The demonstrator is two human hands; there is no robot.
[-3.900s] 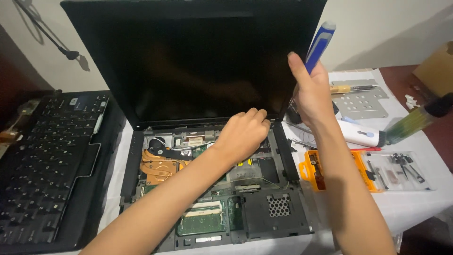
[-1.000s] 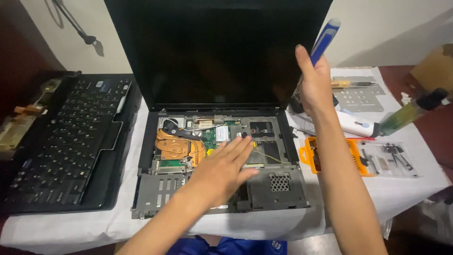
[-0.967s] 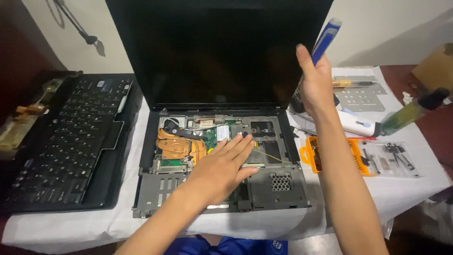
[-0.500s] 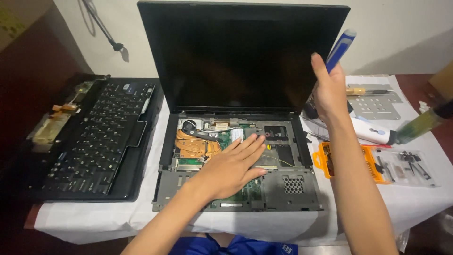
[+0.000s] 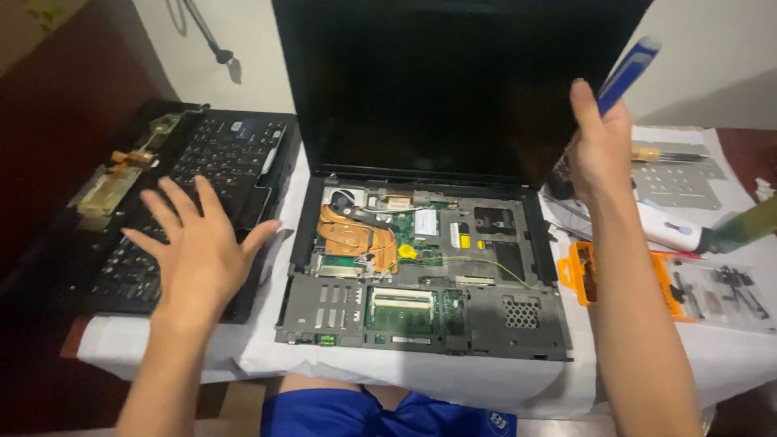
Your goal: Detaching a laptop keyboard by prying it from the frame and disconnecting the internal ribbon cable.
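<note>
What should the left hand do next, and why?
Probably lower onto the keyboard and grip it: the left hand hovers open just above it, while the right hand, holding a blue tool, steadies the screen.

Single head-worn view; looks down and forward from close above the opened laptop (image 5: 421, 275); detached keyboard (image 5: 194, 202) at left, tools at right; wall behind.
</note>
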